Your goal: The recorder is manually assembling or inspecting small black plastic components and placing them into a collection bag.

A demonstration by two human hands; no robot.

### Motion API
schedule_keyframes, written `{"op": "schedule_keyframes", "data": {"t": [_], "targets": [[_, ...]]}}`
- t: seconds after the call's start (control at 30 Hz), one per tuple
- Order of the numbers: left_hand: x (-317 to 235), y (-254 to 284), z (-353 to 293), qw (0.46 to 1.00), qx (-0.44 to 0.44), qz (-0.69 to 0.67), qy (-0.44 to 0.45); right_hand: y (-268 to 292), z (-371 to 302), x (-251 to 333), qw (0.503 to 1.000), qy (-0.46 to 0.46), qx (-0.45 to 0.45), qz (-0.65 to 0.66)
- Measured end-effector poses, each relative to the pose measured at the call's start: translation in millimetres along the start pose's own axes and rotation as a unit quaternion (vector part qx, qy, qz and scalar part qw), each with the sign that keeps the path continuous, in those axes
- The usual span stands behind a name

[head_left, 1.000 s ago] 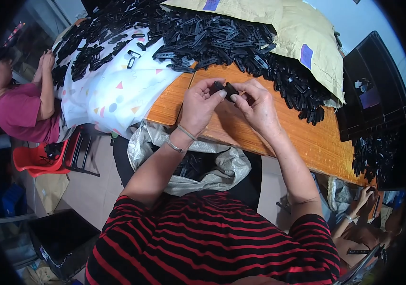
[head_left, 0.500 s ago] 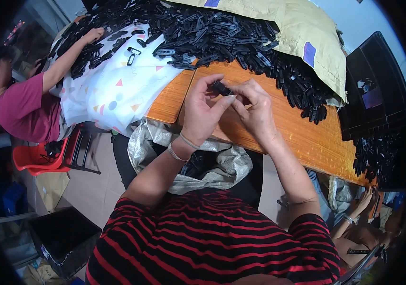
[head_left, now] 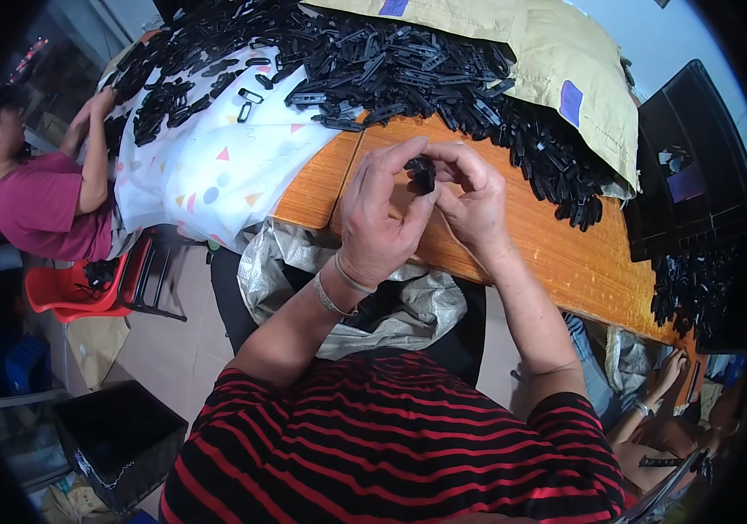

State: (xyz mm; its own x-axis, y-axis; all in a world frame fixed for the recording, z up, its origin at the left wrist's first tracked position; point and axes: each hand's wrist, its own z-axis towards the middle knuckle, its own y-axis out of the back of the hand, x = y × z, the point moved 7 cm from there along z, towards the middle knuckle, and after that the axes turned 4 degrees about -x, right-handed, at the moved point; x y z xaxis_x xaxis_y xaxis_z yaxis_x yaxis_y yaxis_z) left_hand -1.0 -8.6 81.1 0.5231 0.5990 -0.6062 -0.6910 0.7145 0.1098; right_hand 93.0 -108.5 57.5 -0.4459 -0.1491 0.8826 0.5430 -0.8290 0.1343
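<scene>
**Small black plastic piece gripped between both hands above the wooden surface**

A small black plastic clip-like part is pinched between the fingertips of the left hand and the right hand, both closed on it; it is held just above the orange wooden surface; a large heap of similar black plastic parts is spread beyond the hands; a white cloth with coloured shapes is laid to the left, partly covered by parts; a crumpled grey plastic bag is seen below the wrists; a seated person in a pink shirt is seen at far left.
</scene>
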Motion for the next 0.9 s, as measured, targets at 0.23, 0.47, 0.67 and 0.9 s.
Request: {"op": "schedule_keyframes", "data": {"t": [0.23,0.47,0.67,0.9], "targets": [[-8,4,7,0.999,0.019,0.026,-0.025,-2,0,15,0.993,0.103,-0.032,-0.046],[9,2,2,0.995,0.043,-0.029,0.081,-4,-4,6,0.992,0.082,-0.039,-0.087],[48,8,-35,0.93,0.055,-0.191,0.31,-20,-23,-20,0.993,-0.035,0.016,-0.115],[65,38,-86,0.922,0.149,-0.069,0.351,-28,-51,-35,0.959,-0.063,0.208,-0.18]]}}
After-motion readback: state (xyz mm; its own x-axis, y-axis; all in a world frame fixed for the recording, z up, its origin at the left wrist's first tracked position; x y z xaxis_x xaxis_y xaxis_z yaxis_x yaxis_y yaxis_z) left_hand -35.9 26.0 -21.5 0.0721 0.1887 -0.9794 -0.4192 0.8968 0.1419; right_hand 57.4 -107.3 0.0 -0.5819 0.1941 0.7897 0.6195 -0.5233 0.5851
